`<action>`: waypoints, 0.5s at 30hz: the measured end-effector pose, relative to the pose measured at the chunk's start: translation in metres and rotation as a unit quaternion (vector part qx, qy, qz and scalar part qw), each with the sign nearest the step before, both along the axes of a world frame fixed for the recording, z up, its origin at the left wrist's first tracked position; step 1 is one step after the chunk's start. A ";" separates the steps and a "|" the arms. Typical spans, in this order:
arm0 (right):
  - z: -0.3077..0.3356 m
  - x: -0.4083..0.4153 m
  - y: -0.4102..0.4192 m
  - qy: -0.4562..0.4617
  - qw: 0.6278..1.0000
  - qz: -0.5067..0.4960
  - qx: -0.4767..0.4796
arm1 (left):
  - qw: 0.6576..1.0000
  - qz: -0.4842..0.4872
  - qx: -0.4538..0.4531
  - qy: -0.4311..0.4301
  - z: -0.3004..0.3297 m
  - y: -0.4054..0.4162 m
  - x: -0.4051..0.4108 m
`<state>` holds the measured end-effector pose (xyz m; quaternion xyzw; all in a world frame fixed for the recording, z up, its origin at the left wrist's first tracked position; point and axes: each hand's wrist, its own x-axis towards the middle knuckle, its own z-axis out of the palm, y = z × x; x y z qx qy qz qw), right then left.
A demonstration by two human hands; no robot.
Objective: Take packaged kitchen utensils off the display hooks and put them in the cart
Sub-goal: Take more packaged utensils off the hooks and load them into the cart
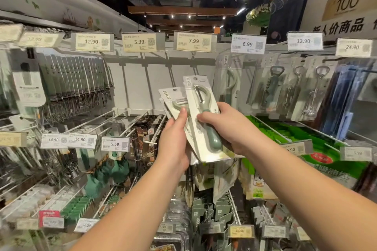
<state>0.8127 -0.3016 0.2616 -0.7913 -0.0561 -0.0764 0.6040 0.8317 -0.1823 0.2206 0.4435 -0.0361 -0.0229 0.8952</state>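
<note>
Two packaged peelers are held up in front of the display wall. The front one (201, 108) is a white card with a grey-green peeler under clear plastic; my right hand (226, 126) grips it, thumb on the handle. Behind it to the left sits a second peeler pack (173, 99), with my left hand (175, 138) holding it, thumb pressed on its face. The two packs overlap. Above them, the hooks under the 5.99 tag (139, 42) and 7.99 tag (193, 41) are bare. No cart is in view.
Rows of packaged utensils hang at upper left (77, 79); bottle openers and corkscrews (273, 87) hang at upper right. Long white hooks (130, 120) jut forward below. Green packages (318, 149) lie at right, and more hung goods fill the lower rows.
</note>
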 end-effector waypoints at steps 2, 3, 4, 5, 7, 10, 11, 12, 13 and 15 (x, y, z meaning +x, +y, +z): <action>-0.002 0.005 -0.006 0.010 0.999 -0.014 0.027 | 1.000 0.004 0.006 0.006 -0.002 0.001 0.003; -0.003 0.007 -0.009 0.013 0.999 -0.019 0.035 | 1.000 0.006 0.007 0.009 -0.003 0.001 0.005; -0.004 0.008 -0.012 0.017 0.999 -0.024 0.041 | 1.000 0.009 0.009 0.010 -0.004 0.001 0.006; -0.004 0.008 -0.016 0.018 0.998 -0.030 0.043 | 1.000 0.011 0.012 0.011 -0.006 0.001 0.007; -0.005 0.007 -0.024 0.008 0.998 -0.052 0.024 | 1.000 0.017 0.016 0.013 -0.009 0.001 0.010; -0.010 0.009 -0.036 0.009 0.997 -0.070 0.029 | 0.999 0.024 0.013 0.021 -0.012 0.001 0.014; -0.012 0.010 -0.040 0.018 0.996 -0.071 0.045 | 0.999 0.025 0.010 0.025 -0.012 0.000 0.015; -0.014 0.010 -0.043 0.027 0.995 -0.070 0.062 | 0.999 0.025 0.008 0.030 -0.013 0.000 0.016; -0.015 0.010 -0.046 0.031 0.994 -0.068 0.079 | 0.999 0.024 0.006 0.034 -0.014 0.000 0.018; -0.016 0.011 -0.053 0.028 0.994 -0.069 0.083 | 0.999 0.021 0.004 0.039 -0.014 0.000 0.019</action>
